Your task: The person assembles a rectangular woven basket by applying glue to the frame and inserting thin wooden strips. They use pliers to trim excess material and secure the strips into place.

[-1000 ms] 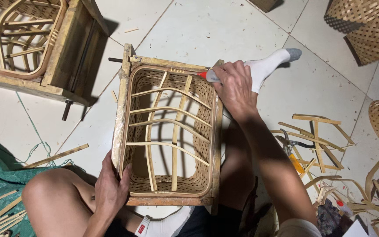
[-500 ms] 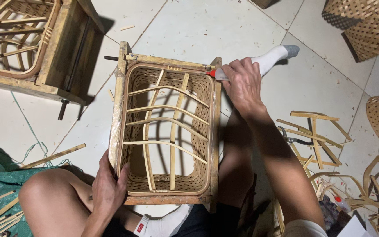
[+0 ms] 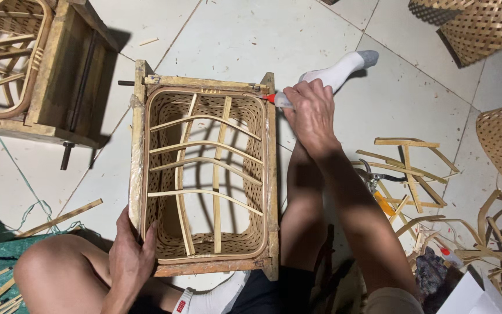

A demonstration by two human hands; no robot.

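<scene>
Hands (image 3: pixel 312 113) on glue tube (image 3: pixel 279 100), frame (image 3: pixel 137 174)

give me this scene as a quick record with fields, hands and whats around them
left hand: grips near left corner of wooden frame
right hand: holds small red-tipped tube, tip at far right corner of frame
in frame: woven bamboo basket, crossed by bent strips
floor right: bamboo strips, cutters
far left: second wooden frame
</scene>
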